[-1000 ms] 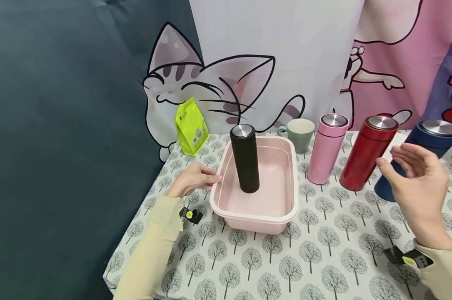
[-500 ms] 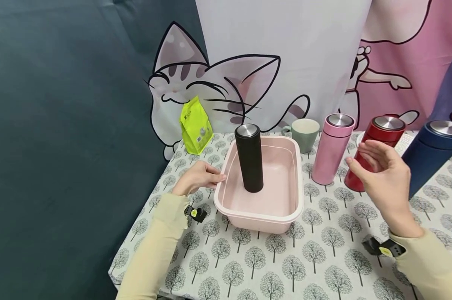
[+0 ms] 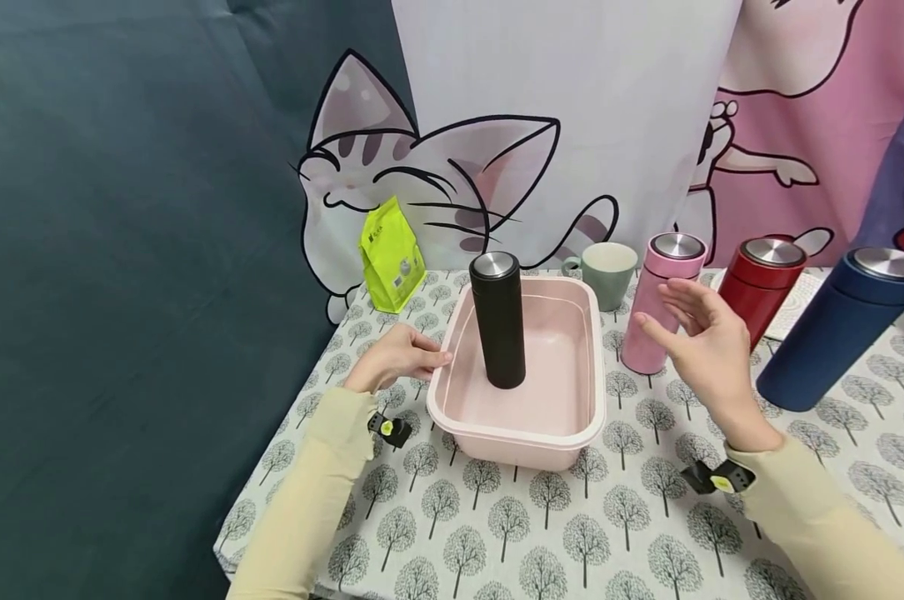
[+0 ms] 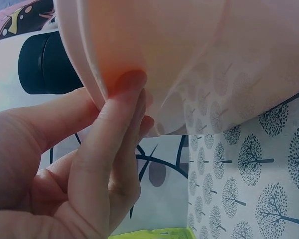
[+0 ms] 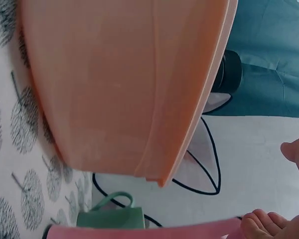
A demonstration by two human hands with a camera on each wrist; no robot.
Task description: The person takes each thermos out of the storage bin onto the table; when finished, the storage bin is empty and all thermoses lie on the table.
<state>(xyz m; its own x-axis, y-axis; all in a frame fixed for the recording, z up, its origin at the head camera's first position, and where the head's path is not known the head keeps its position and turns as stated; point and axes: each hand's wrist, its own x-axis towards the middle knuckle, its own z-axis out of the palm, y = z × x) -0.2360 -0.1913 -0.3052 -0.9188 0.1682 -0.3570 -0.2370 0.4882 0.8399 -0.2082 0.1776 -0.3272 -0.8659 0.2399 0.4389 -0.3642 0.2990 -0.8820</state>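
Observation:
My left hand [image 3: 397, 357] pinches the left rim of a pale pink plastic basin [image 3: 522, 440], thumb on one side and fingers on the other, as the left wrist view shows close up. Inside the basin a black thermos bottle [image 3: 500, 325] with a steel-topped lid stands upright. My right hand [image 3: 710, 354] is raised with thumb and fingers spread apart, holding nothing. It is nearest to a pink thermos bottle [image 3: 646, 333], partly in front of it; whether they touch cannot be told. Behind the hand and to its right are a red thermos bottle [image 3: 761, 283] and a blue one [image 3: 819, 342].
A green mug [image 3: 609, 275] stands behind the basin, and a lime-green pouch [image 3: 393, 258] at the back left. A white textured mat [image 3: 796, 308] lies behind the red and blue bottles. The tree-patterned tablecloth [image 3: 511, 508] ends at the left edge; printed curtains hang behind.
My right hand has moved left, from in front of the blue bottle, past the red one, to the pink one. My left hand has kept its grip on the basin rim.

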